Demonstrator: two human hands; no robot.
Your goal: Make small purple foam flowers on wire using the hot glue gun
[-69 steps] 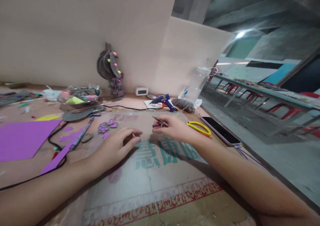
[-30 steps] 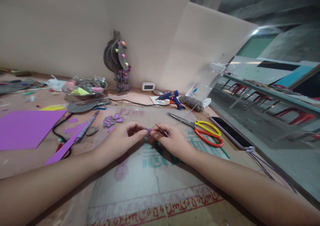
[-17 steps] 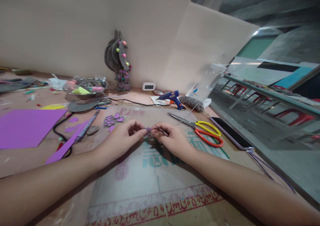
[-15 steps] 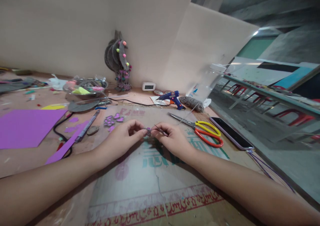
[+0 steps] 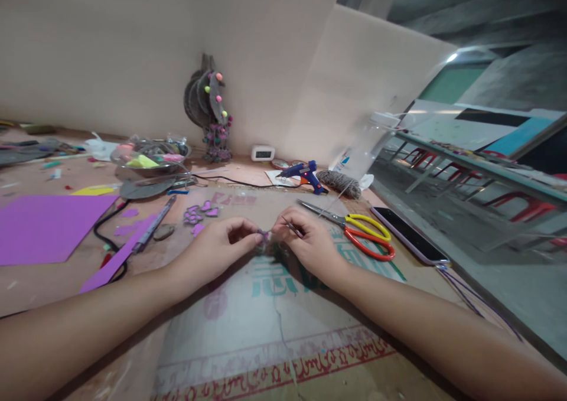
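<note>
Printed sheet [image 5: 239,324] spreads toward the wearer; scissors [image 5: 342,222] lie just beside the right hand [image 5: 308,240], a phone [image 5: 411,235] along the right edge of the table [image 5: 39,289]. Left hand [image 5: 224,244] pinches a small purple piece [image 5: 264,234] above the sheet, long axis unclear; right hand pinches a slim tool [image 5: 292,226] pointing forward-left.

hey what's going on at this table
A person is handling small things with both hands held close together. The left hand pinches a small purple piece, and the right hand, close to it, holds a thin metal tool. More purple cutouts lie just beyond the left hand. The scissors lie beside the right hand; the glue gun is farther back.
</note>
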